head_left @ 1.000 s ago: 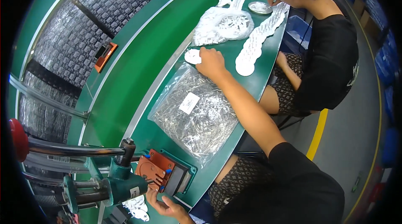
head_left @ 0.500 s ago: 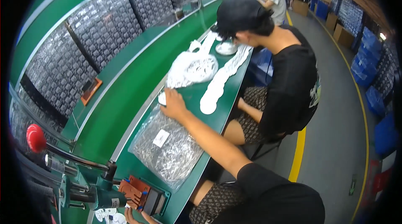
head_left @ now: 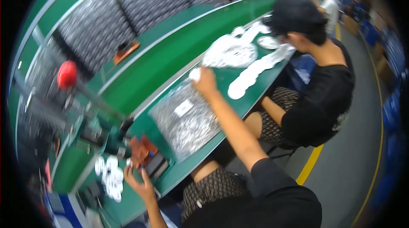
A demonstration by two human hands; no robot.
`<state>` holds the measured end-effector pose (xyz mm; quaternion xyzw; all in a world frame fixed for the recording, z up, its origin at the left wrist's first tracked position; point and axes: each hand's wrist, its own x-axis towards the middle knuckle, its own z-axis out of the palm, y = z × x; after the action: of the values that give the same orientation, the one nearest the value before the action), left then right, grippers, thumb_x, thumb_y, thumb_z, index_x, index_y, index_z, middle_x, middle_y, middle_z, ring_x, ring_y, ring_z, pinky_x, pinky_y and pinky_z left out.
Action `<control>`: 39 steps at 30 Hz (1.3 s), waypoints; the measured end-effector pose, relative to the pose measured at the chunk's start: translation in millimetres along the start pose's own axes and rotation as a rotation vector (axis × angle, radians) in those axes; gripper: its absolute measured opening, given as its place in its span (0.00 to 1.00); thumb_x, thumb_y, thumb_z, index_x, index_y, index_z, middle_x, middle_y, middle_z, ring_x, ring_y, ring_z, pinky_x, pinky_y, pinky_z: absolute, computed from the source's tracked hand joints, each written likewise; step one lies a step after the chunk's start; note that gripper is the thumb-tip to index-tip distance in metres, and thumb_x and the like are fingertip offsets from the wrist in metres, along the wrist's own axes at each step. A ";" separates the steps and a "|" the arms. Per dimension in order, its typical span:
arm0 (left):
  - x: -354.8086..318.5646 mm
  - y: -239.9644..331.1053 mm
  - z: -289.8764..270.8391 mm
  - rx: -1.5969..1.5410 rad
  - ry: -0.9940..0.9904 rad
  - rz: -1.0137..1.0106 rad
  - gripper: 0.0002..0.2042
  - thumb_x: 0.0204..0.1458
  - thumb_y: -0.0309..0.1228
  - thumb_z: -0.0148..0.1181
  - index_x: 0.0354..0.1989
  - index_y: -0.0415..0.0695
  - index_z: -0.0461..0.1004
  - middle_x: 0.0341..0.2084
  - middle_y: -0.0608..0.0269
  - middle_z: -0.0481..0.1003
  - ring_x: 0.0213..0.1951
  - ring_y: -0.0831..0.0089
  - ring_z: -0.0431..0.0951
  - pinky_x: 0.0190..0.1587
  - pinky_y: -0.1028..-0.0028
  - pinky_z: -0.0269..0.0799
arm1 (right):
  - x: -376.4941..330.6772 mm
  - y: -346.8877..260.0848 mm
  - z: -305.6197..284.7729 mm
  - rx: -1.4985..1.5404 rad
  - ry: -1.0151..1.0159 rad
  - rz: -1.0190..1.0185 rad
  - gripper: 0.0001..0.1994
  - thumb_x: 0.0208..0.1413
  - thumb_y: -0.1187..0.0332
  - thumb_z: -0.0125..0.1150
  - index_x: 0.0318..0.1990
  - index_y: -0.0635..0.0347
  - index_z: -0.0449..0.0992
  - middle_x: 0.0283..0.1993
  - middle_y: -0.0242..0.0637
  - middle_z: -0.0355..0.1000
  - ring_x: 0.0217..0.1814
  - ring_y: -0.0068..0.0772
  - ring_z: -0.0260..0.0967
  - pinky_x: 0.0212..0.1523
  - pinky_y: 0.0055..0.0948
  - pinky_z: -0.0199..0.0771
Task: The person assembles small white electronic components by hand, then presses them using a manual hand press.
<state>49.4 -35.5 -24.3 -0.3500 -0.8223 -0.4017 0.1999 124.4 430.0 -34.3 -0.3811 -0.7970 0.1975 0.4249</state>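
My right hand (head_left: pixel 205 81) reaches far along the bench, its fingers closed on a small white piece (head_left: pixel 194 74), possibly a round disc; blur hides its exact form. Below that hand lies a clear plastic bag (head_left: pixel 183 128) full of thin shiny metal parts, with a white label (head_left: pixel 183 108). My left hand (head_left: pixel 141 185) is at the near left, fingers apart, beside a reddish-brown fixture (head_left: pixel 141 151) under a green hand press (head_left: pixel 104 138). A speck of white shows by its fingertips. White round pieces (head_left: pixel 113 179) lie in a cluster left of that hand.
A red knob (head_left: pixel 67 75) tops the press lever. Farther along the green bench (head_left: pixel 170 179) are a white bag of pieces (head_left: pixel 230 51) and a row of overlapping white discs (head_left: pixel 251 74). A co-worker (head_left: pixel 317 74) in black sits close on the right.
The view has swung, so the bench sits farther right. My left hand has come more fully into view beside the fixture. My right hand still grips the white piece near the bag.
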 end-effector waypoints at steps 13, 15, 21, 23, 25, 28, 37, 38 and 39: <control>15.9 11.3 -8.6 -0.174 0.154 -0.275 0.10 0.62 0.26 0.49 0.47 0.37 0.73 0.53 0.51 0.69 0.60 0.57 0.66 0.64 0.64 0.58 | -231.7 -108.9 -98.9 0.097 -0.172 -0.304 0.13 0.48 0.74 0.67 0.43 0.61 0.76 0.44 0.41 0.70 0.49 0.44 0.67 0.52 0.42 0.67; 14.6 5.7 -2.5 -0.120 0.129 -0.264 0.11 0.58 0.23 0.56 0.48 0.38 0.73 0.55 0.51 0.69 0.63 0.55 0.65 0.65 0.62 0.57 | -232.0 -113.7 -101.3 0.069 -0.222 -0.289 0.14 0.48 0.73 0.68 0.44 0.61 0.77 0.46 0.40 0.70 0.52 0.45 0.66 0.53 0.43 0.65; 21.0 -40.1 2.1 0.072 -0.158 -0.144 0.17 0.46 0.21 0.64 0.47 0.38 0.73 0.51 0.44 0.71 0.56 0.45 0.68 0.58 0.55 0.63 | -218.6 -125.4 -95.8 0.025 -0.355 -0.256 0.15 0.49 0.71 0.68 0.46 0.60 0.77 0.48 0.38 0.69 0.55 0.45 0.64 0.56 0.44 0.62; 15.7 -67.2 -6.0 0.171 -0.264 -0.041 0.16 0.45 0.22 0.65 0.45 0.40 0.76 0.43 0.45 0.76 0.45 0.44 0.73 0.47 0.54 0.67 | -217.4 -127.5 -88.8 0.100 -0.382 -0.304 0.12 0.50 0.73 0.67 0.43 0.60 0.77 0.46 0.37 0.70 0.53 0.44 0.65 0.55 0.43 0.63; 16.9 -72.1 -7.8 0.095 -0.266 -0.092 0.16 0.43 0.22 0.65 0.44 0.40 0.78 0.42 0.47 0.77 0.46 0.45 0.74 0.49 0.55 0.67 | -215.8 -132.8 -85.3 0.102 -0.335 -0.256 0.11 0.50 0.74 0.67 0.42 0.60 0.76 0.46 0.37 0.70 0.52 0.44 0.66 0.54 0.42 0.63; 25.5 -54.7 -18.9 0.048 -0.313 -0.113 0.17 0.42 0.23 0.67 0.45 0.40 0.78 0.44 0.47 0.78 0.48 0.45 0.74 0.52 0.56 0.67 | -224.9 -132.5 -83.4 0.108 -0.268 -0.195 0.10 0.48 0.73 0.69 0.39 0.61 0.76 0.46 0.37 0.71 0.52 0.43 0.67 0.54 0.41 0.64; 24.4 -35.1 -32.5 0.109 -0.280 0.138 0.13 0.43 0.23 0.70 0.39 0.37 0.78 0.39 0.51 0.77 0.45 0.51 0.75 0.54 0.57 0.66 | -225.3 -138.9 -94.9 0.172 -0.385 -0.125 0.09 0.47 0.73 0.68 0.36 0.61 0.76 0.52 0.39 0.69 0.59 0.47 0.62 0.60 0.44 0.61; 25.2 -35.5 -33.5 0.081 -0.247 0.194 0.13 0.43 0.23 0.70 0.38 0.37 0.78 0.38 0.53 0.77 0.44 0.52 0.75 0.54 0.56 0.66 | -225.8 -141.9 -95.7 0.175 -0.397 -0.121 0.09 0.46 0.73 0.68 0.36 0.60 0.76 0.52 0.39 0.69 0.60 0.47 0.62 0.60 0.44 0.60; 25.0 -36.0 -36.3 0.087 -0.247 0.187 0.13 0.43 0.23 0.70 0.38 0.38 0.78 0.39 0.54 0.77 0.45 0.53 0.76 0.57 0.55 0.65 | -229.7 -146.3 -95.4 0.160 -0.391 -0.112 0.09 0.46 0.73 0.68 0.35 0.60 0.76 0.52 0.39 0.68 0.60 0.48 0.61 0.60 0.44 0.59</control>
<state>7.8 -69.7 -6.1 -0.4627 -0.8212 -0.2993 0.1485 219.1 158.7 -8.4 -0.2560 -0.8659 0.3064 0.3014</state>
